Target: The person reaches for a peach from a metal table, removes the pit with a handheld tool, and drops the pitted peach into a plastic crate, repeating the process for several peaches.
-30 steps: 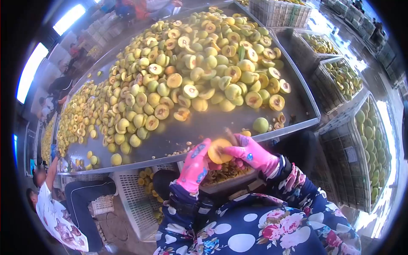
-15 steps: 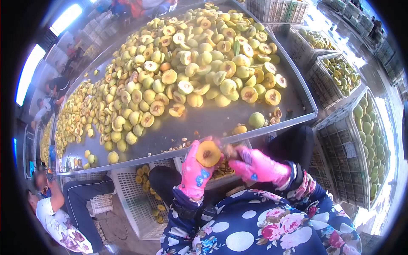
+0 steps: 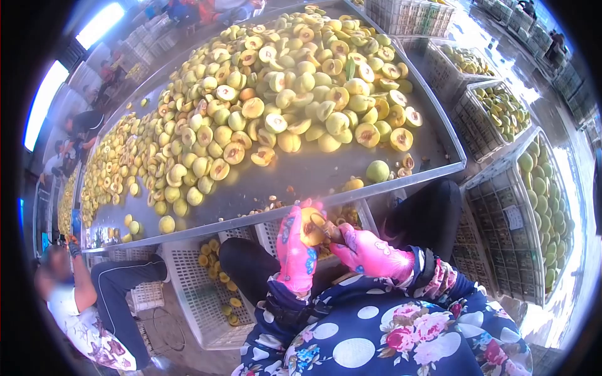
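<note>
Left hand [image 3: 295, 252] gripping fruit half [image 3: 308, 234], right hand [image 3: 371, 253] holding tool [image 3: 334, 234] to it

Near the center of the frame, two pink-gloved hands are meeting just below the near rim of a metal table [image 3: 313, 178]. The left hand is clamping its fingers around the fruit half, which is showing yellow flesh. The right hand is closing around the tool, whose end is lying at the fruit's right side; blur is hiding its exact shape.

Across the upper middle, a pile [image 3: 269, 106] of fruit, much of it halved, is covering most of the table. A green leaf [image 3: 351, 69] is poking out toward the pile's upper right. One round green fruit [image 3: 377, 171] is resting apart from the pile, near the rim, above and to the right of the hands.

At lower left, a pale crate [image 3: 204, 319] is holding more halves. Beside it, at the frame's left edge, a co-worker [image 3: 94, 329] in a patterned white shirt is sitting and raising an arm toward the table's corner. At right, a tall crate [image 3: 501, 235] is brimming with green fruit, and smaller crates are standing above it. Flowered fabric [image 3: 401, 335] is filling the bottom center, and bright windows [image 3: 100, 25] are glaring at upper left.
</note>
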Action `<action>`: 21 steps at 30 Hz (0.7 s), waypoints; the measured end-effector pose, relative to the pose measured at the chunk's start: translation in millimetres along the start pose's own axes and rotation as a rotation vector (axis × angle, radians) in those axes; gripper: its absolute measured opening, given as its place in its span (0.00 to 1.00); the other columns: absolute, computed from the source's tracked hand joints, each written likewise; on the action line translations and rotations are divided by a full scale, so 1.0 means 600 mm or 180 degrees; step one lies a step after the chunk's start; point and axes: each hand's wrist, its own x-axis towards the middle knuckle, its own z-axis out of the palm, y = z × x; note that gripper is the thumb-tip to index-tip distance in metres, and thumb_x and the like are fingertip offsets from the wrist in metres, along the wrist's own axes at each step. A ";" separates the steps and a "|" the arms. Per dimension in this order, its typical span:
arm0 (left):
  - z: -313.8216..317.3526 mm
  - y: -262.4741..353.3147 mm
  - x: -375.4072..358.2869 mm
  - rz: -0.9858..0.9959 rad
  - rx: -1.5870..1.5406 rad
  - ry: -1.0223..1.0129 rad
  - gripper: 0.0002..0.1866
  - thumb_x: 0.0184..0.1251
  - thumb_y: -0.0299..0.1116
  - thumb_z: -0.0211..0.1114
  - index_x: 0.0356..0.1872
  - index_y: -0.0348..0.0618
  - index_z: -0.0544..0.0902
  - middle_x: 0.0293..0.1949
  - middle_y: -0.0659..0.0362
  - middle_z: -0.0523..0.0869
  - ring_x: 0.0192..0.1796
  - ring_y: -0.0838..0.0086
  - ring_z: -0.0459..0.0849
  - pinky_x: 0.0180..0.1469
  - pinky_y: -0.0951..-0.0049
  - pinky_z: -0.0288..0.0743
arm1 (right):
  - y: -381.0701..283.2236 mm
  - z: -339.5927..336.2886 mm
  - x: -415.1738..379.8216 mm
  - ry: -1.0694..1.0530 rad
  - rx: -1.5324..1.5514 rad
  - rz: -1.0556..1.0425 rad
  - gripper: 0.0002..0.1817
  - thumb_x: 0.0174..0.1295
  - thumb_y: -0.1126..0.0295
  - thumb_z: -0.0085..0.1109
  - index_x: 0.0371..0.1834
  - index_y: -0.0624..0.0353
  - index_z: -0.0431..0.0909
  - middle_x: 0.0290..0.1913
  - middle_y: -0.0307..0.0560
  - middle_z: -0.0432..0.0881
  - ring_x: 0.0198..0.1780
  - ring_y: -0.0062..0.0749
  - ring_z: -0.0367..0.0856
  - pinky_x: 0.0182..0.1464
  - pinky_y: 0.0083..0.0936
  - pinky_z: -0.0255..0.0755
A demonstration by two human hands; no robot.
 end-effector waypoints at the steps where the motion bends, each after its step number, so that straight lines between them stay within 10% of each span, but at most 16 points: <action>1: 0.003 -0.001 -0.002 0.0068 0.0009 0.0033 0.15 0.72 0.36 0.52 0.50 0.36 0.75 0.45 0.51 0.81 0.44 0.68 0.81 0.46 0.71 0.78 | 0.012 0.008 0.000 0.0049 -0.0009 -0.0144 0.14 0.64 0.66 0.54 0.41 0.66 0.66 0.26 0.62 0.77 0.30 0.56 0.79 0.28 0.40 0.69; 21: -0.031 -0.047 0.028 0.0414 0.0752 0.0786 0.08 0.60 0.28 0.67 0.38 0.38 0.81 0.34 0.58 0.84 0.32 0.79 0.81 0.32 0.80 0.77 | 0.075 0.050 0.031 -0.0437 -0.0245 -0.0385 0.13 0.62 0.68 0.52 0.40 0.68 0.64 0.25 0.62 0.77 0.32 0.58 0.80 0.30 0.39 0.72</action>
